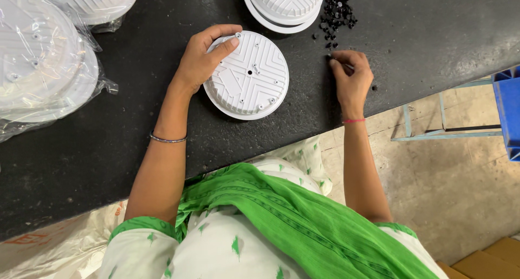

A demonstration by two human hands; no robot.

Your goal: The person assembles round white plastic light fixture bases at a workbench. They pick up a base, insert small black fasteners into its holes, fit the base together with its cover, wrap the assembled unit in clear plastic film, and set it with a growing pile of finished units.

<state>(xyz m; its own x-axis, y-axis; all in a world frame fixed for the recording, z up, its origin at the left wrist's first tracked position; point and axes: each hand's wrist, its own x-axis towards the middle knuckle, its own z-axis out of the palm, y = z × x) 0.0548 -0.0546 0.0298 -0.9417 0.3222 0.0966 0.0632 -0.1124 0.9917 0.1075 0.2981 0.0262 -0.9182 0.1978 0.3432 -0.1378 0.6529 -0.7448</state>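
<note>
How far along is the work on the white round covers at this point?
Done: nothing visibly finished; the stacked covers may be.
In hand: left hand steadies a white round cover on the black table; right hand pinches at small black parts.
Left: bagged covers remain wrapped.

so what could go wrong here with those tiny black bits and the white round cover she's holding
1. The small black plastic pieces lie in a loose pile with strays scattered toward the dark table's edge; the right hand, pinching at one, could knock some onto the floor.
2. The round white ribbed plastic cover is steadied only at its rim by the left hand, so it might slide or tip when pressed.
</note>
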